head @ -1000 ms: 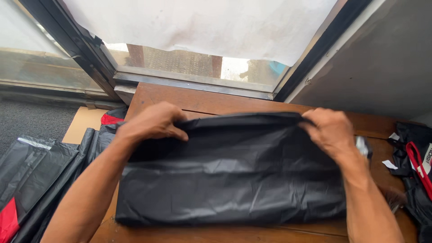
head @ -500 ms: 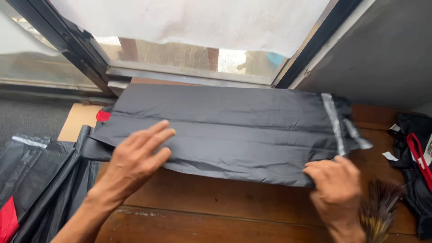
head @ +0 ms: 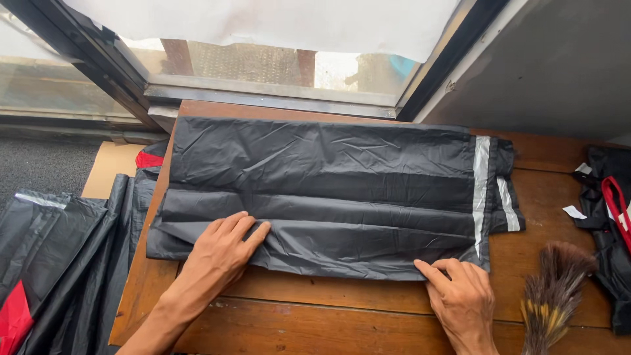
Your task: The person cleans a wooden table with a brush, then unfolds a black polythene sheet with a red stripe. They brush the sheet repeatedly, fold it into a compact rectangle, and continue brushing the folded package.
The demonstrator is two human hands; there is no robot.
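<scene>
The black plastic bag (head: 328,190) lies flat on the wooden table (head: 368,315), stretching beyond both hands, its long axis running left to right. The left hand (head: 220,253) presses flat and open on its near edge; the right hand (head: 463,299) pinches the near corner. Since half a second ago, both hands sit closer to the bag's near edge.

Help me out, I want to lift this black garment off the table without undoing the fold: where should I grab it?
Take the black garment by its near folded edge, from the front of the wooden table. That edge lies straight and layered, and the left hand and right hand already rest on it, spread wide. The reflective-striped end is looser, so probably worse.
</scene>
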